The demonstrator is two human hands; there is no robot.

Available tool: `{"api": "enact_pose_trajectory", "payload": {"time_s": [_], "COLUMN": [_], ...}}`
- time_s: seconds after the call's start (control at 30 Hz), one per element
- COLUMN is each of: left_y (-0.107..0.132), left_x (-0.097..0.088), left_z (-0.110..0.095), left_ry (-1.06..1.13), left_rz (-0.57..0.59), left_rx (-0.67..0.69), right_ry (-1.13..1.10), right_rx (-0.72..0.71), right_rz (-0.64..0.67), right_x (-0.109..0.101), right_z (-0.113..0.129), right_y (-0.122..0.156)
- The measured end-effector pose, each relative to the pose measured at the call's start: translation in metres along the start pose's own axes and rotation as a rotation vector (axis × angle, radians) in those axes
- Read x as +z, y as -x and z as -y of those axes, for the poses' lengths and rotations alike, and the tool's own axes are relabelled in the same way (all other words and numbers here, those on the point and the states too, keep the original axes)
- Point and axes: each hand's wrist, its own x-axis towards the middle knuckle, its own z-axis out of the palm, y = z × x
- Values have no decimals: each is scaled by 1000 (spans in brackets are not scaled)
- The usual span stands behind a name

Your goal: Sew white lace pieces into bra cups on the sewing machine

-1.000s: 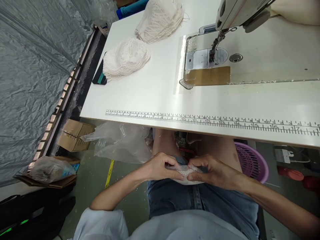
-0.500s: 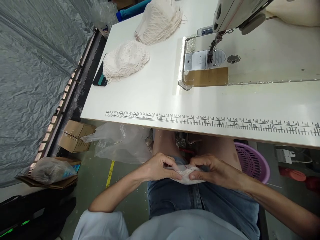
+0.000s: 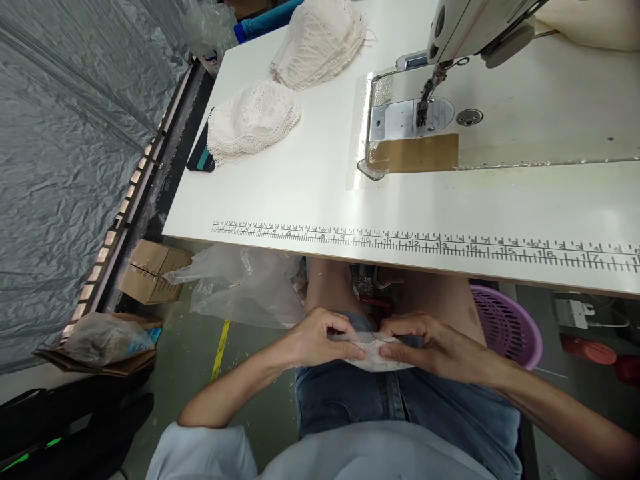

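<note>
the left hand (image 3: 316, 339) and right hand (image 3: 437, 348) each pinch white fabric (image 3: 373, 359) above the lap (image 3: 345, 397), grip narrow; even, gentle tension should help prevent puckers.

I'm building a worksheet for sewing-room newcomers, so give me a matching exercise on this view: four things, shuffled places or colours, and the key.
1. White fabric piece
2. Basket
3. Yellow strip
4. Printed ruler

A. Flat on the green floor
B. Purple
C. On the table, along its near edge
D. Held by left hand and right hand

Pairs: 1-D, 2-B, 3-A, 4-C
</note>
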Motion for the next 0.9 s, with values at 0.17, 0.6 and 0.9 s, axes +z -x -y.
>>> {"api": "enact_pose_trajectory", "payload": {"time_s": [0.17,0.6,0.9], "left_y": [0,2,0], "left_x": [2,2,0], "left_z": [-1,0,-3], "left_ry": [-19,-68,-116], "left_rz": [-3,-21,49], "left_rx": [13,-63,-79], "right_ry": [41,17,35], "right_rx": [11,-6,38], "right_rz": [-8,-36,5], "right_x": [2,7,10], "right_z": [-5,-7,-5], "right_y": [0,-3,-4]}}
